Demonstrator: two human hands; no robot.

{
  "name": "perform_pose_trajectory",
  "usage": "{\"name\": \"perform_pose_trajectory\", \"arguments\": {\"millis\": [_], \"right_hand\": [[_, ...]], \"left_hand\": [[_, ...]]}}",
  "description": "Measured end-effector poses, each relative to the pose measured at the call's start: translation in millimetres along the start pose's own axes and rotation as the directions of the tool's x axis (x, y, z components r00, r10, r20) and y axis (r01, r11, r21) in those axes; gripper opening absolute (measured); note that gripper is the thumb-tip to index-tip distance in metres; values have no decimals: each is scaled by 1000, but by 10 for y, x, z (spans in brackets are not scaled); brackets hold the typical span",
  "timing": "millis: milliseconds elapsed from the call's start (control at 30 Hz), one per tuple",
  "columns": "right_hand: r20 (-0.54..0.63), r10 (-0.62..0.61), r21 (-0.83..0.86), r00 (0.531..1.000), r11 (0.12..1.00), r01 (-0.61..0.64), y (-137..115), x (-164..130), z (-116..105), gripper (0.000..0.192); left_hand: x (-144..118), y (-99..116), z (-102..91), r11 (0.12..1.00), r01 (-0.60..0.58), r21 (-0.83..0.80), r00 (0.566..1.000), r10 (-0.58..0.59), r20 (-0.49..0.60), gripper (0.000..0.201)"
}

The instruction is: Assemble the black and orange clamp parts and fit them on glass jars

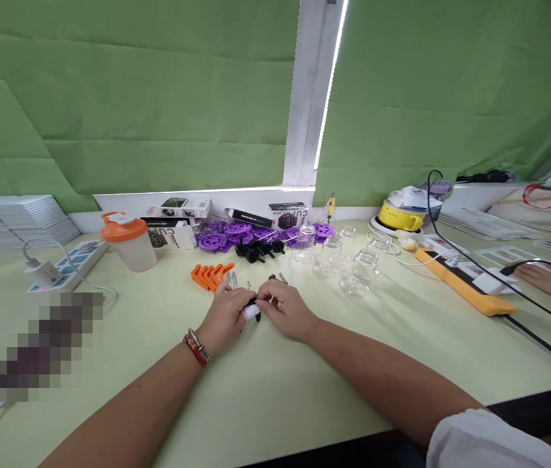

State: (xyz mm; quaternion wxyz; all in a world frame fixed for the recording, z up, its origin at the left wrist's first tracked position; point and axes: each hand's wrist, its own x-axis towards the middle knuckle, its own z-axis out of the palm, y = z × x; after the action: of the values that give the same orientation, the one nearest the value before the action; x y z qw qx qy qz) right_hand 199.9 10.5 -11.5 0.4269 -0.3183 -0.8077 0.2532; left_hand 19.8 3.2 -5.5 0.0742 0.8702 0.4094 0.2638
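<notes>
Black and white plastic made up the small part [252, 311] pinched between both hands at the middle of the pale green surface [275, 390]; it lay roughly crosswise, white end toward the left hand [226, 318], black end toward the right hand [287, 311]. Both hands' fingertips were pressed together on it. Orange plastic clips [211, 275] and metal screws [232, 279] lay just beyond. Farther back stood purple wheels [236, 233], clear glass jars [348, 263] and a box [289, 215] reading "CUP HOLDER".

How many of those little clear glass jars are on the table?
6, maybe more hidden by overlap: glass jars clustered right of the purple parts, one by the black box, the rest spreading toward the yellow power strip.
</notes>
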Motion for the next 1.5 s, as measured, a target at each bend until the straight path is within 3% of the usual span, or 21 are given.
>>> {"name": "perform_pose_trajectory", "arguments": {"millis": [233,500,667,967,1100,1167,1233,1300,1367,1500], "right_hand": [[68,124,15,990,992,-125,62,-18,27,16],[251,319,-90,914,948,-306,90,-26,17,19],[252,308,-195,918,945,-263,-1,-35,39,24],[206,265,-324,942,927,-190,48,-54,160,34],[235,243,-302,941,939,-166,40,-40,133,31],[199,232,-275,952,946,-173,97,-6,61,24],[76,261,-269,962,935,-233,205,40,-57,20],[-93,325,-263,941,904,-338,339,83,-197,20],[-187,407,-249,894,861,-444,463,110,-322,18],[-143,417,-274,897,855,-441,595,117,-419,15]], "left_hand": [[16,-115,-13,993,21,116,1000,-23,16,21],[34,-209,53,977,109,183,986,-129,102,24],[28,-223,73,976,131,174,981,-154,120,26],[11,-221,71,982,91,164,986,-113,126,25],[1,-210,57,983,99,156,986,-118,119,25],[1,-200,45,983,108,150,984,-127,123,25],[2,-193,37,982,112,155,983,-132,129,27],[2,-192,34,981,111,162,982,-133,131,29],[0,-195,35,982,111,154,983,-132,129,30],[-7,-206,37,985,114,129,985,-128,112,29]]}}
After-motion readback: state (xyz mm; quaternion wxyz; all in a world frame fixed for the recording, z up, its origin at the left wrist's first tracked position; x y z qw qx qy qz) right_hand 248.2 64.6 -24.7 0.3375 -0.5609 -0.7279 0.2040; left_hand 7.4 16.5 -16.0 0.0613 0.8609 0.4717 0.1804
